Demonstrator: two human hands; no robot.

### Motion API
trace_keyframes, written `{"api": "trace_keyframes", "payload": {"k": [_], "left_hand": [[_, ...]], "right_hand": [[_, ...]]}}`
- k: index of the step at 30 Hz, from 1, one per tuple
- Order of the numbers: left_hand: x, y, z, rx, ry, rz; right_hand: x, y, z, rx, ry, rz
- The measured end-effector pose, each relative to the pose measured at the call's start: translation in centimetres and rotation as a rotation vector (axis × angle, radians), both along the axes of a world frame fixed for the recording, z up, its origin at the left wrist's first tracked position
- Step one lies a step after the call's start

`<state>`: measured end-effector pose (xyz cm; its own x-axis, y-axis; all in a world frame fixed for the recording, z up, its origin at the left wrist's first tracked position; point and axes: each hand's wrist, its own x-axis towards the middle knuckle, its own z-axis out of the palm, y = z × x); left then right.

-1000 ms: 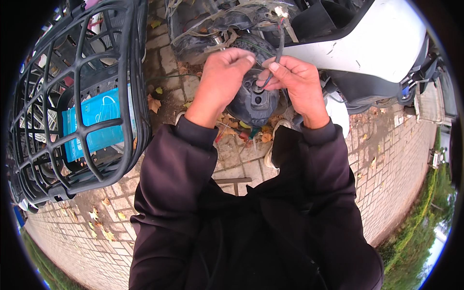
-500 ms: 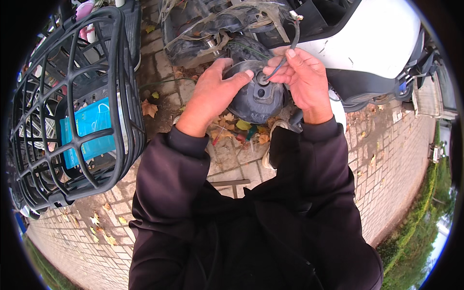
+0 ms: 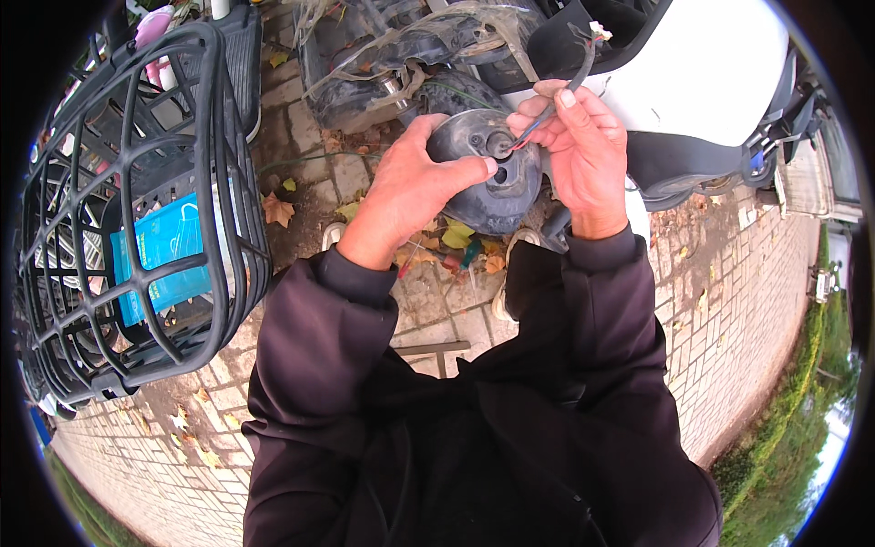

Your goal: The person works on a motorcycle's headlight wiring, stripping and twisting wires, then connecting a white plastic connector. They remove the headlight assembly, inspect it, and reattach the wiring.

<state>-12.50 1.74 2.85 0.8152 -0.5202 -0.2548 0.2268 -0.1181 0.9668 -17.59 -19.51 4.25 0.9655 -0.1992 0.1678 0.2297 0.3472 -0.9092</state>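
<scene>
A round black housing [image 3: 503, 196] with holes in its raised middle sits in front of me. My left hand [image 3: 421, 187] grips it by the left side, thumb lying across its face near the holes and fingers curled over the far edge, partly hidden. At its central hole, thin red and blue wires emerge and join a dark sheathed cable [image 3: 583, 68] with a white connector at its upper end. Thumb and fingers of my right hand [image 3: 581, 137] pinch this cable just right of the housing.
A black basket [image 3: 214, 182] on the left holds a blue package [image 3: 164, 255]. Dusty dark parts and torn plastic film [image 3: 437, 32] lie beyond the housing. A white vehicle body panel [image 3: 715, 73] stands at upper right. Fallen leaves [image 3: 278, 210] dot the brick paving [image 3: 738, 301].
My right hand and the cable have shifted slightly right, and red wire now shows at the hole. My left thumb has moved right and down across the housing.
</scene>
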Motion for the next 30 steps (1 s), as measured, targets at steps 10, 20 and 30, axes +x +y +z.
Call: {"api": "trace_keyframes", "payload": {"k": [10,20,30], "left_hand": [[0.4,0.2,0.4,0.036,-0.130,0.108],[0.7,1.1,1.6,-0.269,0.172,0.103],[1.1,1.1,1.6,-0.340,0.291,0.132]], "right_hand": [[0.5,0.7,-0.3,-0.238,0.013,-0.131],[0.3,1.4,0.1,-0.256,0.137,-0.041],[0.1,0.5,-0.2,0.005,0.252,0.085]]}}
